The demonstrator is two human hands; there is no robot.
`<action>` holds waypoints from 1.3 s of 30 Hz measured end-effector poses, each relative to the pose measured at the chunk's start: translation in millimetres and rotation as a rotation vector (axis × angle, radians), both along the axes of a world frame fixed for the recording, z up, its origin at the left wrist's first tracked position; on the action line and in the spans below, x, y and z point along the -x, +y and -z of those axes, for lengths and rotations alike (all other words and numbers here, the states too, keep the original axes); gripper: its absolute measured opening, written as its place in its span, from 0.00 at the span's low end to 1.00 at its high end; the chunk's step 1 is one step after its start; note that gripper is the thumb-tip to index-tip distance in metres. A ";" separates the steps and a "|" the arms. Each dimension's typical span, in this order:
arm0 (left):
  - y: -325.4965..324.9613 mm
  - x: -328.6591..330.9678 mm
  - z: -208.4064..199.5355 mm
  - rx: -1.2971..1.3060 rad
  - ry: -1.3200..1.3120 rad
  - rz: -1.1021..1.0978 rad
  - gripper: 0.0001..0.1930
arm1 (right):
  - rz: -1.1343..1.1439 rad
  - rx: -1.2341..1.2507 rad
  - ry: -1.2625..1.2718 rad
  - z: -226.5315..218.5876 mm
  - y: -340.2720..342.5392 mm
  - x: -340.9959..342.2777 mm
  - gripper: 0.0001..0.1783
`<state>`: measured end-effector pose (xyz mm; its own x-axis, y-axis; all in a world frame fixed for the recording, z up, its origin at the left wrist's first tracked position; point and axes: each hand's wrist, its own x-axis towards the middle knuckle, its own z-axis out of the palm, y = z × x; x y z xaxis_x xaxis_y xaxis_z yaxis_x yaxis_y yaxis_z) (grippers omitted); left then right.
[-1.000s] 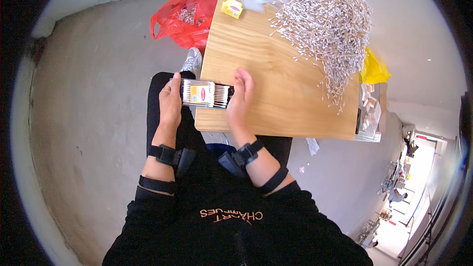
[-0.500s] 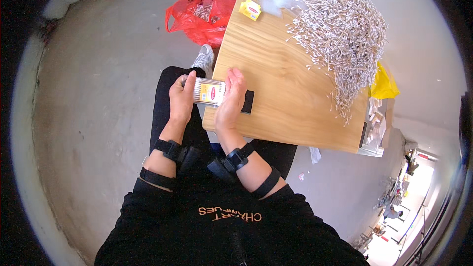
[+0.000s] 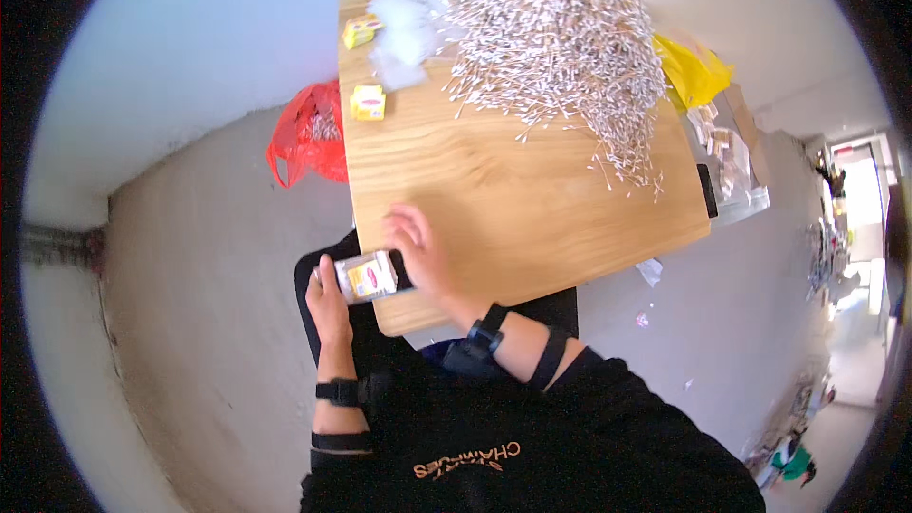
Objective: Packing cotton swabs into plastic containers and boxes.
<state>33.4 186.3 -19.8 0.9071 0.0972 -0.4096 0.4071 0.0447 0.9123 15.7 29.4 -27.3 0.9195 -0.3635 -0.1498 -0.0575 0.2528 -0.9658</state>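
A small clear pack of cotton swabs (image 3: pixel 367 277) with a yellow and white label is gripped at its left end by my left hand (image 3: pixel 329 304), over the table's near left corner. My right hand (image 3: pixel 424 252) is just beyond the pack's right end, fingers loosely bent and somewhat apart, with nothing visible in them. Under that hand, a black flat object (image 3: pixel 405 272) lies partly hidden at the table edge. Far across the wooden table (image 3: pixel 494 247) spreads a large heap of loose cotton swabs (image 3: pixel 570 38).
Two yellow boxes (image 3: pixel 368 104) and crumpled clear plastic bags (image 3: pixel 404 33) lie at the table's far left. Beside its left edge hangs a red bag (image 3: pixel 312 138) with swabs inside. A yellow bag (image 3: pixel 695 71) and a bin of packaging (image 3: pixel 731 157) stand to the right.
My right hand has come away from the pack's right end, while my left hand keeps hold of it. The view has swung, so table and heap appear shifted left.
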 end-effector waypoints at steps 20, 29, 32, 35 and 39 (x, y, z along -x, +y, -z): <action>-177.9 -11.4 -39.0 -0.848 -0.858 0.787 0.50 | 0.095 1.160 0.336 -26.2 -223.8 -44.2 0.20; -232.8 -17.3 -5.1 -0.993 -1.046 0.706 0.43 | 0.131 1.062 0.072 -21.4 -187.2 54.6 0.21; -228.4 -14.5 -3.8 -1.109 -1.054 0.928 0.40 | 0.343 0.914 0.068 -22.1 -191.4 67.6 0.20; -224.6 1.0 -3.4 -1.177 -1.037 0.857 0.39 | 0.651 0.908 0.163 -22.8 -197.3 63.1 0.19; -221.6 38.2 -9.0 -1.172 -0.925 0.831 0.41 | 0.474 1.110 0.265 -16.8 -218.6 50.6 0.18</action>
